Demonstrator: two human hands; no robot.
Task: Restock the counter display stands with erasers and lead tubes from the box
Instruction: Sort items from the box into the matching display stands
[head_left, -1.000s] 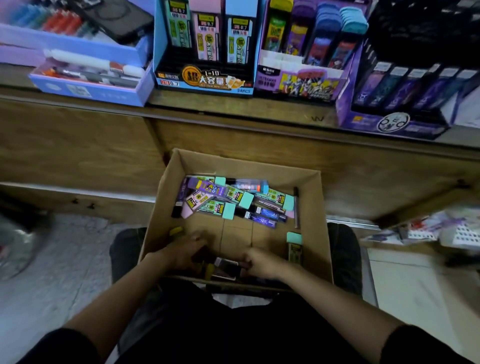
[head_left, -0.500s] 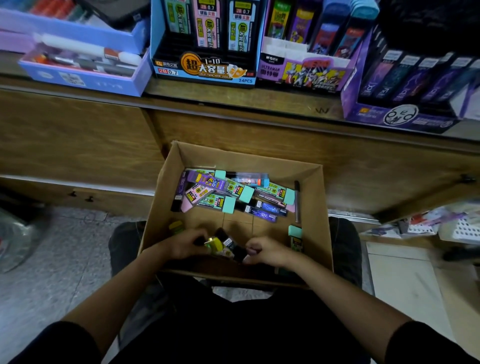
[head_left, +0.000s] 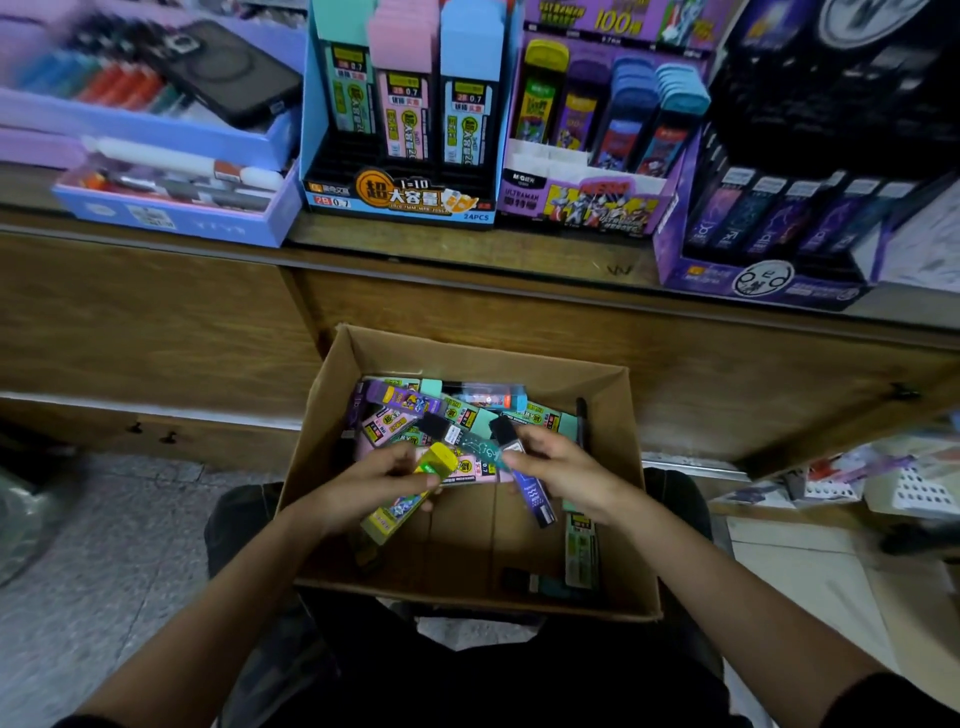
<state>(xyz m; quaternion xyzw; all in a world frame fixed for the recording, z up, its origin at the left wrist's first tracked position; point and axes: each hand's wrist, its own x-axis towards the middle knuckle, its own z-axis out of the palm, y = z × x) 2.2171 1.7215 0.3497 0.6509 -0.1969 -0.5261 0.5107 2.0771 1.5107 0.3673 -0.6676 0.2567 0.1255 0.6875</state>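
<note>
Left hand (head_left: 363, 493): yellow tube (head_left: 394, 513), cap rightward — right hand (head_left: 571, 478): blue tube (head_left: 531, 491) (both diagonal)

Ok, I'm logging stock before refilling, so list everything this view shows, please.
cardboard box: one, brown, in front of the person, below the counter
loose tubes and erasers: many, pink, mint and purple, piled at the box's far end
yellow-capped tube: one, yellow, gripped over the box
dark blue tube: one, pinched over the box
blue stand: one, on the counter, holding mint, pink and blue packs
purple stand: one, right of the blue stand
dark purple stand: one, far right
pen trays: two, lilac-blue, counter's left
phone: one, black, on the upper tray
left hand: grips the yellow-capped tube
right hand: pinches the dark blue tube
</note>
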